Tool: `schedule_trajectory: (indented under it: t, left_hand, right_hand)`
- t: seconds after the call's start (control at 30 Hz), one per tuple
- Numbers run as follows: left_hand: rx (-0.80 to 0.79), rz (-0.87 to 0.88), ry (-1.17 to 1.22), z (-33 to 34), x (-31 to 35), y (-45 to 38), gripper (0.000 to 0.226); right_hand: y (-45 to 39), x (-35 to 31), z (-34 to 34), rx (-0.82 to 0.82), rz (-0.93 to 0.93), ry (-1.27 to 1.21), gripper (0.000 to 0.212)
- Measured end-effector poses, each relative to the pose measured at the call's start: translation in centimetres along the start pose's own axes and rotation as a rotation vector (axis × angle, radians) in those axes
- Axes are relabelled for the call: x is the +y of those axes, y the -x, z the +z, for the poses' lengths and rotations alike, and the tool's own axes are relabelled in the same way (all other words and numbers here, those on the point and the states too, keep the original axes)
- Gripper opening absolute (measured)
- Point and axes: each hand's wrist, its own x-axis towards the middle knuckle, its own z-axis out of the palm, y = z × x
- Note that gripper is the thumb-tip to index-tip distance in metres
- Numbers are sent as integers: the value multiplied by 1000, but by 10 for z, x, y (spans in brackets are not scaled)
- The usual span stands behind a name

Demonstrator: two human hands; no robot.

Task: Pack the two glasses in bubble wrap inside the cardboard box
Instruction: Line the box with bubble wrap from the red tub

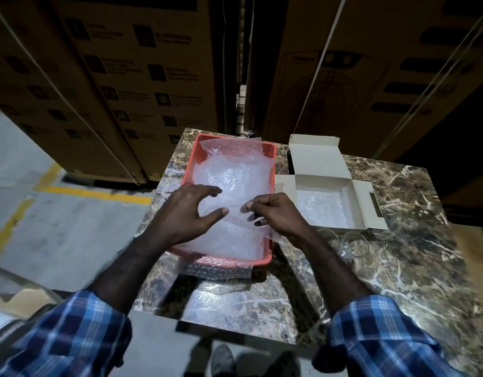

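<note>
Picking a sheet of bubble wrap from the tray, glasses not yet wrapped.

The brown marble-patterned surface (414, 202) carries an orange plastic tray (273, 159) near its far left corner, heaped with clear bubble wrap sheets (235, 172); a small open white cardboard box (320, 161), already lined with bubble wrap, sits just beside the tray toward the right edge. Two clear drinking glasses (349, 246) lie near the box's front side, faint and hard to make out. The left hand (186, 210) hovers spread over the heap, fingers bent, while the right hand (275, 213) pinches a sheet's edge. The step looks like separating one sheet; next it likely needs lifting free and laying flat beside the glasses.
</note>
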Motion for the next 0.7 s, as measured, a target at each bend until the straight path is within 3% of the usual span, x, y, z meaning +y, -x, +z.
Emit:
schedule_trajectory:
  t: [0.13, 0.4, 0.57, 0.7]
  left_hand:
    - [-27, 7, -138, 10, 17, -14, 67]
    - [-287, -149, -299, 20, -1, -15, 42]
    - [-291, -145, -409, 15, -25, -7, 74]
    - [-280, -173, -160, 2, -32, -9, 78]
  right_hand:
    - [1, -3, 5, -7, -30, 22, 18]
    - [1, -8, 5, 47, -20, -9, 22]
    - [-2, -14, 3, 96, 20, -103, 26]
    - [-2, -20, 3, 54, 59, -155, 26]
